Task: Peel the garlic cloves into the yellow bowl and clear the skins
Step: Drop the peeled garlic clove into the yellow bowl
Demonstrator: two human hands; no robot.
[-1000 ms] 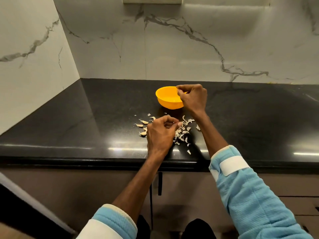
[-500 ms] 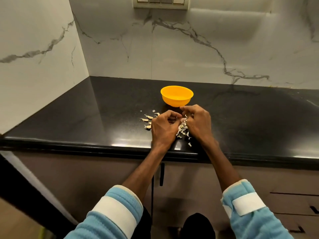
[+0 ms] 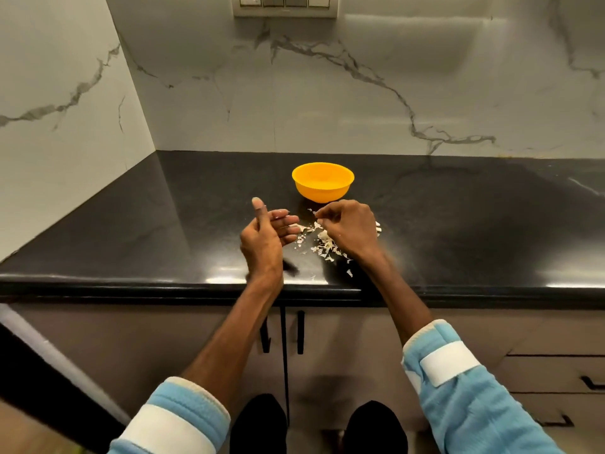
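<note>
While left hand (image 3: 265, 237) wide and empty, right hand (image 3: 350, 231) curled over garlic skins (image 3: 325, 245), grip hidden; yellow bowl (image 3: 322, 193) behind.

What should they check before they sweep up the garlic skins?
1. Bowl upright: ok.
2. Skins in one heap: not ok, bits lie scattered on the counter.
3. Left hand open, ready to catch: ok.
4. Right hand over the skins: ok; whether it pinches any, cannot tell.
5. Anything unpeeled hidden among the skins: cannot tell.
</note>
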